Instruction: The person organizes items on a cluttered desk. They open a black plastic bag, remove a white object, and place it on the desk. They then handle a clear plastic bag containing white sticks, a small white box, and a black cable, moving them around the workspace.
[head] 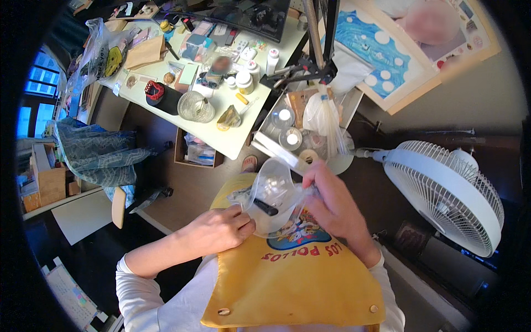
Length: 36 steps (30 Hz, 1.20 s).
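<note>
My left hand (pixel 230 228) pinches the rim of a clear plastic container (pixel 265 224), held tilted in front of the yellow apron (pixel 290 286). Inside or behind its clear wall show a black object (pixel 265 206) and small pale pieces (pixel 274 186); which side of the wall they are on is hard to tell. My right hand (pixel 332 199) is closed around crumpled clear plastic (pixel 305 191) at the container's right side. What its fingers cover is hidden. A grey, crinkled piece (pixel 239 195) lies by my left fingertips.
Ahead, the desk (pixel 228 143) bears a glass bowl (pixel 196 106), white bottles (pixel 244 82) and a black cap (pixel 166 99). An open drawer (pixel 265 124) with lidded jars and a plastic bag (pixel 321 114) is beyond my hands. A white fan (pixel 444 197) stands right, a cloth-draped chair (pixel 99 153) left.
</note>
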Each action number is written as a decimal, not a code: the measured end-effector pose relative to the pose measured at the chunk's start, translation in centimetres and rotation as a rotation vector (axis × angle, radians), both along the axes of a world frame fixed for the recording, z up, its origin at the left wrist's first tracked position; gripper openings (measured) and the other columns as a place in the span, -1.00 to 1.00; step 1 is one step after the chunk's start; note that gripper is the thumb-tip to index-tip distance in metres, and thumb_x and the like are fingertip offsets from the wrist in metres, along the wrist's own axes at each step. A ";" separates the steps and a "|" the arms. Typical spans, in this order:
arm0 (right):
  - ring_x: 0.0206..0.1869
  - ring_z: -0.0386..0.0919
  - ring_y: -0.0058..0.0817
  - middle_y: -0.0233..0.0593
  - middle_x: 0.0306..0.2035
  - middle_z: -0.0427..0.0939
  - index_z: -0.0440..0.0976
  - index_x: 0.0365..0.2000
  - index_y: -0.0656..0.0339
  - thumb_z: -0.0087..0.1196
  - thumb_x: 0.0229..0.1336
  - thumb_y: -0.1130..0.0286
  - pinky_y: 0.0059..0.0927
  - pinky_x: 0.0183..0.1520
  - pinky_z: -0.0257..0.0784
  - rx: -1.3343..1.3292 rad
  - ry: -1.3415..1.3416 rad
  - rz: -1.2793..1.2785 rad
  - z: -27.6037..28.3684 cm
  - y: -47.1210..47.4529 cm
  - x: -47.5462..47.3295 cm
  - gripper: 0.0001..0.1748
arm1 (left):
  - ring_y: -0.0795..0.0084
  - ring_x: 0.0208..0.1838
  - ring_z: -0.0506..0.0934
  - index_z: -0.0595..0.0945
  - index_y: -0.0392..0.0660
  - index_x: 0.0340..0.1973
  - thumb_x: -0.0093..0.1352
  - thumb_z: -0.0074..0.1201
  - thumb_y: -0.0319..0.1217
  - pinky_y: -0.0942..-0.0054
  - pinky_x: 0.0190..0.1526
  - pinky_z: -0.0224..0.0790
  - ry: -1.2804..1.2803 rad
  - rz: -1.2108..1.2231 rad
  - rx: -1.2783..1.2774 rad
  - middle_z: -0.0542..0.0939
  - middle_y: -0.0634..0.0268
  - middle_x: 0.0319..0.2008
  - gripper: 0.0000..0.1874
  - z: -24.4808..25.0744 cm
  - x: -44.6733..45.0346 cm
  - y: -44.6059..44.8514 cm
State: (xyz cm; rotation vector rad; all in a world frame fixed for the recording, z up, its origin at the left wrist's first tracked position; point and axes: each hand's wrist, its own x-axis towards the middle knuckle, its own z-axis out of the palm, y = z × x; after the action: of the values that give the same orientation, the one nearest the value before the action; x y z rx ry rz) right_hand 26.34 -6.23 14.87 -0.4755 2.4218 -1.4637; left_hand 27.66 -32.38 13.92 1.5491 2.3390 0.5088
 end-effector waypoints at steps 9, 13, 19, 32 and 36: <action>-0.11 0.41 -0.12 -0.09 -0.15 0.36 0.27 -0.10 0.25 0.03 -0.14 0.68 -0.24 -0.13 0.38 -0.176 0.198 0.253 3.2 -1.3 -1.0 -0.52 | 0.49 -0.34 0.47 0.57 -0.19 -0.40 0.05 0.05 -0.44 0.58 -0.48 0.46 0.081 -0.012 -0.011 0.47 0.37 -0.49 -0.81 0.2 0.5 0.3; -0.12 0.44 -0.26 -0.15 -0.09 0.42 0.41 -0.19 0.25 0.12 -0.02 0.55 -0.30 -0.05 0.38 -0.273 0.280 0.311 -1.6 -6.3 0.7 -0.70 | 0.49 -0.37 0.47 0.58 -0.16 -0.47 0.04 0.09 -0.45 0.57 -0.50 0.46 0.096 0.007 0.012 0.46 0.38 -0.48 -0.87 0.4 0.0 -0.1; -0.14 0.45 -0.34 -0.22 -0.21 0.44 0.44 -0.32 0.22 0.15 0.02 0.32 -0.34 -0.05 0.38 0.218 0.481 0.200 -2.5 -3.7 1.2 -0.76 | 0.51 -0.40 0.46 0.60 -0.15 -0.31 0.06 0.11 -0.49 0.56 -0.48 0.47 0.076 0.087 0.116 0.44 0.39 -0.47 -0.75 -0.1 0.0 -0.2; -0.24 0.52 -0.32 -0.26 -0.25 0.43 0.53 -0.23 0.08 0.04 -0.02 0.50 -0.30 -0.21 0.46 0.152 0.148 0.394 -6.1 -3.0 0.7 -0.73 | 0.56 -0.39 0.45 0.57 -0.15 -0.32 0.08 0.13 -0.48 0.61 -0.46 0.46 0.129 -0.004 0.154 0.38 0.43 -0.50 -0.77 -0.1 -1.4 0.9; -0.27 0.51 -0.28 -0.17 -0.20 0.42 0.46 -0.28 0.28 0.07 -0.03 0.47 -0.30 -0.18 0.46 0.305 0.332 0.227 -5.8 -0.5 -0.4 -0.77 | 0.59 -0.39 0.44 0.58 -0.13 -0.33 0.09 0.15 -0.47 0.63 -0.48 0.44 0.135 0.009 0.170 0.36 0.44 -0.51 -0.79 -0.3 -1.2 0.5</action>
State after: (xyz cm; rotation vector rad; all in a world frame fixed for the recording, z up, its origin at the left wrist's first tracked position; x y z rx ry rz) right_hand 25.98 -6.70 9.11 -0.9459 2.6684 -0.9621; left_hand 26.47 -31.86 13.60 1.6976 2.4594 0.6389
